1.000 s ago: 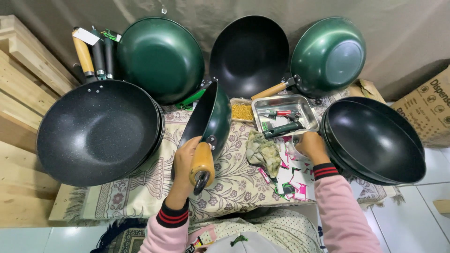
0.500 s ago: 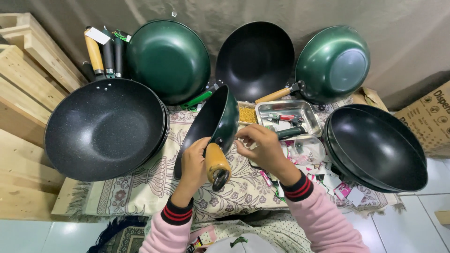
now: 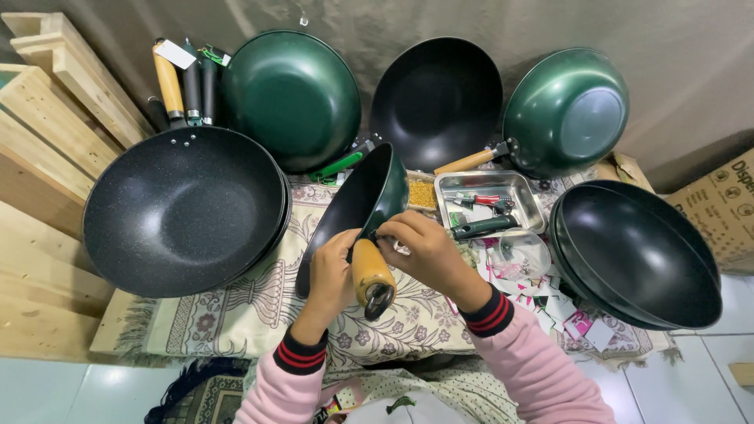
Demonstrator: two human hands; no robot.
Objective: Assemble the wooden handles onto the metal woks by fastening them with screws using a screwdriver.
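— What do the hands have hold of?

— A green wok (image 3: 361,208), tipped on its edge over the patterned cloth (image 3: 236,314) that covers the desk. The left hand (image 3: 330,275) is wrapped around its wooden handle (image 3: 369,271), fingers closed tight on it. The right hand (image 3: 420,251) sits at the joint where handle meets pan, fingertips pinched narrow there; whether something small is between them, I cannot tell.

— And where is that wok among the rest?

— In the middle. To its left lies a stack of black speckled woks (image 3: 184,208), just beside it. To the right, a stack of plain black woks (image 3: 636,255), well apart. Behind, leaning on the wall drape: a green wok showing its back (image 3: 290,98), a black one (image 3: 436,102), and another green one (image 3: 565,110) with a wooden handle.

— Anything small nearby?

— A metal tray (image 3: 530,196) with hand tools in it, just beyond the right hand, and a clear round lid (image 3: 522,255) among scattered paper tags (image 3: 577,322). A cardboard box (image 3: 726,204) stands at far right, wooden boards (image 3: 55,102) at far left.
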